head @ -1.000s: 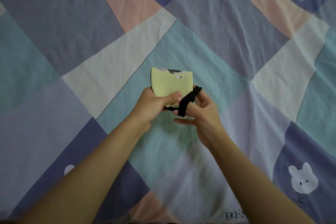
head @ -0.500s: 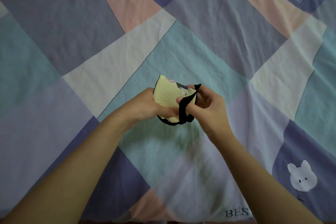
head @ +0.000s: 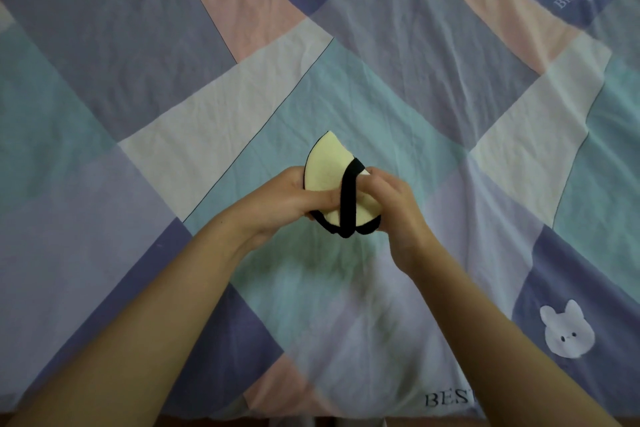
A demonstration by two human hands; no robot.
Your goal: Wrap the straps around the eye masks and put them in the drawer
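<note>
A folded pale yellow eye mask (head: pixel 327 166) with a black edge is held up above the bed sheet, between both hands. Its black strap (head: pixel 347 198) runs top to bottom across the mask's near face and loops under its lower edge. My left hand (head: pixel 294 199) grips the mask's left side, thumb pressed across its front. My right hand (head: pixel 391 199) is closed on the mask's right side, where the strap comes over the top edge. No drawer is in view.
A patchwork bed sheet (head: pixel 207 121) in teal, lilac, pink and white fills the view, printed with "BEST WISHES FOR YOU" and a white bunny face (head: pixel 568 331) at lower right. The sheet's near edge runs along the bottom of the frame.
The mask has been turned so its plain yellow side faces me. The strap, held off to the right before, now lies taut down the mask's front and under it.
</note>
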